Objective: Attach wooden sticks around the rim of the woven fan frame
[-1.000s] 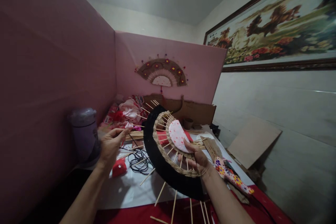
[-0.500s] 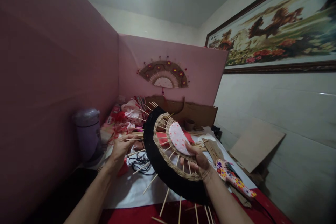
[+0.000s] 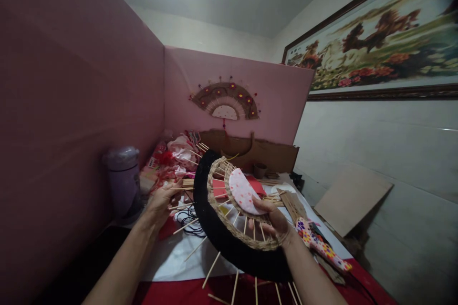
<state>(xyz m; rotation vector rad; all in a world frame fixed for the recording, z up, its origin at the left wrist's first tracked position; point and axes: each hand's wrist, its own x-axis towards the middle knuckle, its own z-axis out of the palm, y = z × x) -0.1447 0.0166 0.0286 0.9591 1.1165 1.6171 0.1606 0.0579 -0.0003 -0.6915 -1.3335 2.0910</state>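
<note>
Between my two hands is a big fan (image 3: pixel 232 252), held up over the worktop (image 3: pixel 171 264). My right hand (image 3: pixel 269 219) grips it near the flat side, with the thumb on the front and the other fingers behind. My left hand (image 3: pixel 170 198) is by the fan's left edge, fingers bent in, near some stick ends. I can't tell if it is pinching anything.

The fan is tipped, so its round edge goes down the left and along the bottom. At the middle is a half circle (image 3: pixel 241 188), very pale pink with red spots. Thin, light sticks (image 3: pixel 212 269) spread out from there like sun rays. Two tan braided bands (image 3: pixel 231 227) curve around, with gaps between them. Outside those is a wide black band (image 3: pixel 201 200), and the sticks poke out past it.

Red paper (image 3: pixel 219 188) shows through the gaps. Just beside my left hand, lower and to the right, lies a loopy black cord (image 3: pixel 188 223). Far ahead of both hands, another fan with flowers (image 3: pixel 234 91) is on a pink wall (image 3: pixel 279 90).
</note>
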